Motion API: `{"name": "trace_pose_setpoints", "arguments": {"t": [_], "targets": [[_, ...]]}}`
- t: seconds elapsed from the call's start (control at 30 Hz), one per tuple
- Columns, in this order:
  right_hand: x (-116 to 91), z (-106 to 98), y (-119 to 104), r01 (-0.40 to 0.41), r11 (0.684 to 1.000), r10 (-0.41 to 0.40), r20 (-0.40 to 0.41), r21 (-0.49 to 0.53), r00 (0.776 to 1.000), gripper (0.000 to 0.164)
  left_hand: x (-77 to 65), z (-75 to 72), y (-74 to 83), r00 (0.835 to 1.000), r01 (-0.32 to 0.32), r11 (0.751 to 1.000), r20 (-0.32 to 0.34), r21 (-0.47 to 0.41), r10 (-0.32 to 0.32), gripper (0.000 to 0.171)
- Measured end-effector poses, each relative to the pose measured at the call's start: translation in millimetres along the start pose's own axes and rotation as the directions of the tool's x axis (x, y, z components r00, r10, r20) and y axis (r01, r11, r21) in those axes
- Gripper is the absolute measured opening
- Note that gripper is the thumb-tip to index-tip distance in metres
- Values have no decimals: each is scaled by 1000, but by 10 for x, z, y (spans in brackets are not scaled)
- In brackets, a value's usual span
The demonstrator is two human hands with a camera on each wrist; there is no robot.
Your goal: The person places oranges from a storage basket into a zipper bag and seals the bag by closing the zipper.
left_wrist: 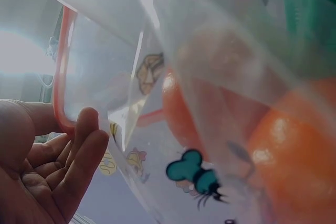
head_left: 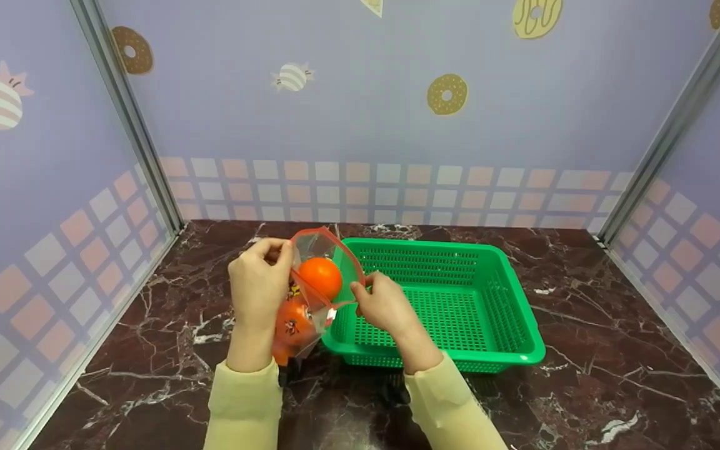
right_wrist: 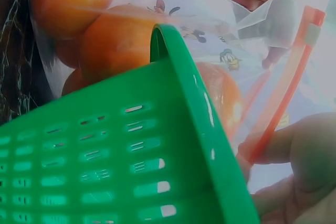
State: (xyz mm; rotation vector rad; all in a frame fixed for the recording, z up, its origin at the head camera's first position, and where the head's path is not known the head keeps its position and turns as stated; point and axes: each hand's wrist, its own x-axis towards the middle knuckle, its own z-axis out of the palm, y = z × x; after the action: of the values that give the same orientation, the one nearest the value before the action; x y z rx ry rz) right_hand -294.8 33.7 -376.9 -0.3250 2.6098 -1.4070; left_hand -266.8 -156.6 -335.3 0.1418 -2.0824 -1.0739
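A clear zip bag (head_left: 324,320) with a red zip edge and printed cartoon figures stands with its mouth spread wide. Several oranges (right_wrist: 73,3) fill it, and the topmost orange (head_left: 320,279) shows through the mouth. My left hand (head_left: 259,281) pinches the bag's left edge between thumb and fingers, which the left wrist view (left_wrist: 68,150) also shows. On the opposite side, my right hand (head_left: 388,303) pinches the red edge above the basket's left part. A pale slider (right_wrist: 312,34) sits on the zip strip.
Just right of the bag is a green plastic basket (head_left: 525,306) with slotted walls, no fruit visible in it. Both rest on a dark red marbled table (head_left: 597,350). Purple patterned panels (head_left: 366,119) enclose the table at the back and both sides.
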Motion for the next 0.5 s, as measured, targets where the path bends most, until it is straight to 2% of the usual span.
{"name": "trace_pose_setpoints", "arguments": {"t": [0.17, 0.5], "targets": [[5, 19, -4, 48, 998, -47, -35, 39, 998, 30, 1, -4, 3, 1000, -1, 1000, -4, -1, 1, 17], [0, 10, -77, 66, 997, -62, -90, 37, 994, 15, 21, -16, -23, 1000, 8, 1000, -15, -6, -8, 16]]}}
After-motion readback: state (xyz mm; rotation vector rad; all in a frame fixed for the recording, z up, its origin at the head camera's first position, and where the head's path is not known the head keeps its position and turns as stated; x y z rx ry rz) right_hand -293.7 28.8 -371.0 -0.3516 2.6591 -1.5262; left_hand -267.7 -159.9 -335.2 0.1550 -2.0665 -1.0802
